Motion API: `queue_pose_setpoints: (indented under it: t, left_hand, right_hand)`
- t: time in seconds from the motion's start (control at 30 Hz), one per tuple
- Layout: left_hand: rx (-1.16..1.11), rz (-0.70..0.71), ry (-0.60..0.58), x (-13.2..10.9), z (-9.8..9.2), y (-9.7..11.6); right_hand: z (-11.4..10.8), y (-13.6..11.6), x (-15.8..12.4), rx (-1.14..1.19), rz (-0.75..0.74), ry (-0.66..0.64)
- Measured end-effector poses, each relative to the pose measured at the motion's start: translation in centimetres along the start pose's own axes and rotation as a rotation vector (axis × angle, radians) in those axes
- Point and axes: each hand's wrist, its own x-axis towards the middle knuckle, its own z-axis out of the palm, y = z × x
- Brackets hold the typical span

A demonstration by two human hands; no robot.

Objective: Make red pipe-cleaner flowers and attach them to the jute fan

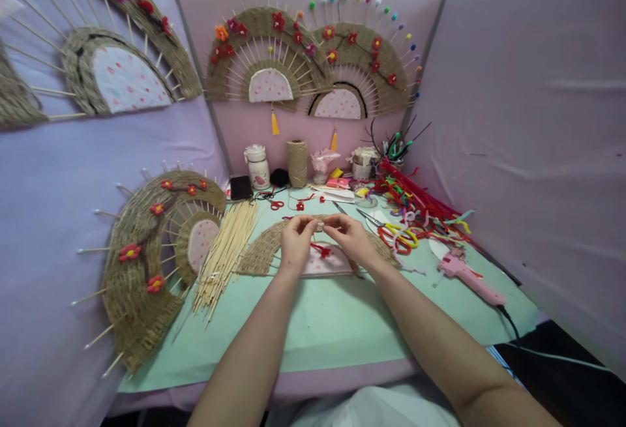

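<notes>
A half-round woven jute fan [259, 254] with a pink spotted centre lies flat on the green mat [332, 323]. My left hand [295, 242] and my right hand [351, 238] meet over its top edge. Both pinch something small between the fingertips; it is too small to name. A red pipe-cleaner flower [320, 250] lies on the fan just below my fingers. A bundle of thin bamboo sticks [225, 254] lies left of the fan.
A finished fan [147, 264] leans at the left. A pink glue gun [469, 275] with a cord, scissors [391, 228] and a heap of pipe cleaners [420, 208] lie at the right. A twine spool [297, 163], jars and a phone stand at the back. Purple walls hold more fans.
</notes>
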Motion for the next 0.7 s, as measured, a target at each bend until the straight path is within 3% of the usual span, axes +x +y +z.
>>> queue_pose_setpoints:
  t: [0.13,0.5,0.63,0.7]
  left_hand:
    - [-0.104,-0.062,0.007,0.17,0.05,0.06]
    - [-0.264,-0.157,-0.035,0.15,0.29,-0.51]
    - [-0.282,-0.199,-0.055,0.23,0.27,-0.28]
    - [-0.183,-0.185,-0.078,0.29,0.06,-0.06]
  right_hand:
    - [-0.12,-0.05,0.09,0.052,0.008,0.009]
    - [-0.34,-0.21,-0.18,-0.270,-0.282,0.075]
    - [-0.32,-0.28,-0.15,-0.307,-0.274,0.079]
    - [-0.40,-0.28,-0.08,-0.301,-0.220,0.088]
